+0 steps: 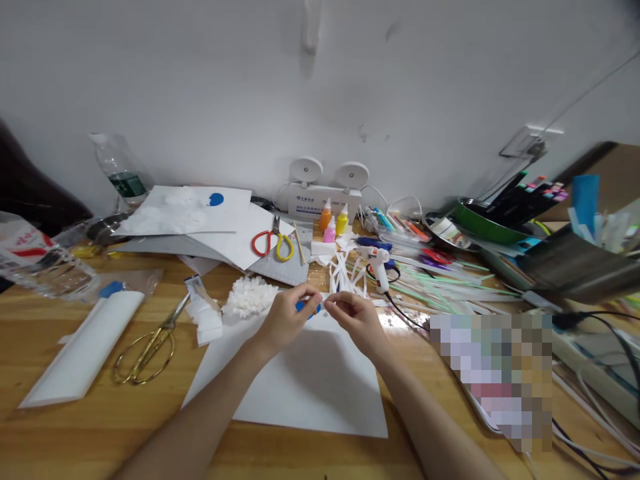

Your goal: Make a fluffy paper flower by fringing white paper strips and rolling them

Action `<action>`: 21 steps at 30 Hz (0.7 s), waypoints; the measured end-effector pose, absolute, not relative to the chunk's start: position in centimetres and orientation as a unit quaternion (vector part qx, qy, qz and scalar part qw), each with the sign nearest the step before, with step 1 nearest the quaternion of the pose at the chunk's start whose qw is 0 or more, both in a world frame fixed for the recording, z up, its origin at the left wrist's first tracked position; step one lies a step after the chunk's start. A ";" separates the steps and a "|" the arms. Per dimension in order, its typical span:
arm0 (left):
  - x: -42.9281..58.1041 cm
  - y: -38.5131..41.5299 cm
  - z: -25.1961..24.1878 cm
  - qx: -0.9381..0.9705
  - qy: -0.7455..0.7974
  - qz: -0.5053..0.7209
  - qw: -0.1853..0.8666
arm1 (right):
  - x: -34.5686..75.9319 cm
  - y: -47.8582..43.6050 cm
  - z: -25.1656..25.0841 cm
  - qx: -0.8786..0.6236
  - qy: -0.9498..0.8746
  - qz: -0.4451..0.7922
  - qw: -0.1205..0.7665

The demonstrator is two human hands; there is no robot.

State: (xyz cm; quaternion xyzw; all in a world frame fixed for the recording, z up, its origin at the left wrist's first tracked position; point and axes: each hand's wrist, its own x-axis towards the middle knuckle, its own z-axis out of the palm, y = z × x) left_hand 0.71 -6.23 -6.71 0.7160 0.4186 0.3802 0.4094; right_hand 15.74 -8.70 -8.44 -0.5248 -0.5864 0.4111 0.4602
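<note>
My left hand (289, 316) and my right hand (356, 321) are raised over a large white paper sheet (310, 400), fingertips pinched close together. Between them is something small and pale, too tiny to make out. Just behind my left fingertips a blue round piece (314, 308) partly shows. Left of my left hand lies a heap of white curled paper pieces (249, 297), touching the sheet's far edge. Beyond my hands are white paper strips (346, 275) and a white glue gun (380, 267).
Gold-handled scissors (145, 357), a rolled white paper packet (87, 353) and a plastic bottle (45, 263) lie left. Red-and-yellow scissors (274, 241) rest on stacked paper. Small paint bottles (342, 220) stand behind. A blurred-out device (493, 380) and cables are right.
</note>
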 end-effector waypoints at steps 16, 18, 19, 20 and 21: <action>0.8 -6.1 -6.7 0.741 0.405 0.385 0.372 | 16.1 -8.6 -8.1 -0.524 -0.591 0.410 0.455; 0.8 -6.1 -6.9 0.742 0.407 0.386 0.366 | 16.0 -8.6 -8.1 -0.527 -0.597 0.397 0.456; 0.8 -6.1 -7.0 0.742 0.408 0.387 0.364 | 16.0 -8.6 -8.1 -0.529 -0.601 0.388 0.456; 0.8 -6.1 -7.0 0.742 0.408 0.389 0.363 | 15.9 -8.6 -8.1 -0.531 -0.604 0.381 0.455; 0.8 -6.1 -7.1 0.741 0.409 0.390 0.362 | 15.9 -8.6 -8.1 -0.533 -0.606 0.376 0.455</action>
